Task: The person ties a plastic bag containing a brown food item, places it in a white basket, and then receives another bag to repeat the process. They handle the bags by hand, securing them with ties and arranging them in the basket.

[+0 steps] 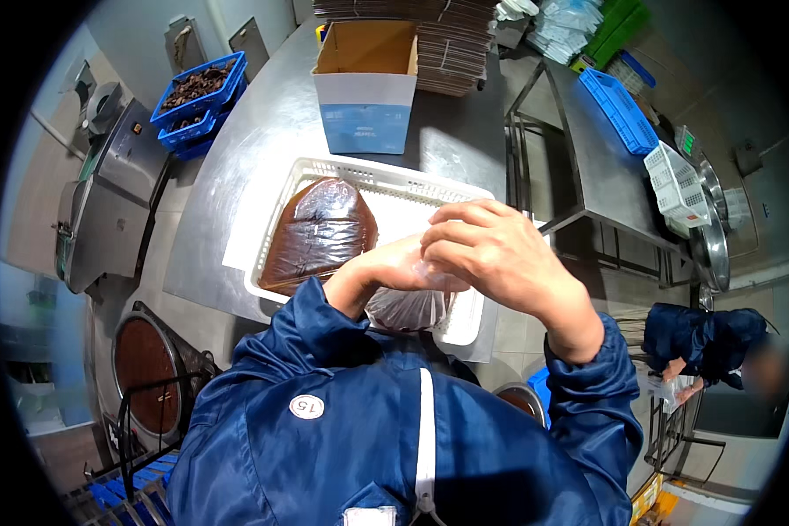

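Close to my chest, a clear plastic bag with dark contents (pixel 409 309) stands at the near side of a white perforated plastic basket (pixel 477 309). Both hands are at its gathered neck. My left hand (pixel 394 263) is wrapped round the neck from the left, its fingers partly hidden. Over it lies my right hand (pixel 480 250), with bent fingers touching the twisted plastic at the top. Another clear bag, full of a brown substance (pixel 322 230), lies flat in the left half of the basket.
The basket rests on a steel table (pixel 223 197). Beyond it stand an open cardboard box (pixel 365 118) and stacked flattened cartons (pixel 450 59). Blue crates (pixel 200 92) with dark pieces are at left. Right are another steel table (pixel 598 171) and a co-worker (pixel 703 342) holding a bag.
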Motion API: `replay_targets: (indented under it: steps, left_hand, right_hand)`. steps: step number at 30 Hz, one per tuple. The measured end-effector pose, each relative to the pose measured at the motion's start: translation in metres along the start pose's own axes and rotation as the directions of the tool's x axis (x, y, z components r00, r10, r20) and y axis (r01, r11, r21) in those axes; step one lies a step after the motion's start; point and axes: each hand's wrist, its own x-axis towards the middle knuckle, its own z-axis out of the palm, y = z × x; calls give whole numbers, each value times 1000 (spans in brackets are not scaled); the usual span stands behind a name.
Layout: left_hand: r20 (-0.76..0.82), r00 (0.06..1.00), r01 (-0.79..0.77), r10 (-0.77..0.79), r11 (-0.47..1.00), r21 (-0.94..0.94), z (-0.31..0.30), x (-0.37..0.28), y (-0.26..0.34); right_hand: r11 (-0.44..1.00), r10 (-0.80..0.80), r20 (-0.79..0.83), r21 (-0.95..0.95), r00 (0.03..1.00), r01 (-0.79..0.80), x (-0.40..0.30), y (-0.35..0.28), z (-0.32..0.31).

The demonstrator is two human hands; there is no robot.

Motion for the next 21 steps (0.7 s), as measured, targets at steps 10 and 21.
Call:
replay_targets:
  steps: [10,21]
  left_hand:
    - [67,989,140,-132,983,-121,0,-1,8]
    - [-45,995,82,-87,991,-101,-2,-5,4]
  right_hand:
    - [1000,-3,-198,22,980,8,10,-8,-18]
    - [997,-18,39,-74,999,21,-1,-4,10]
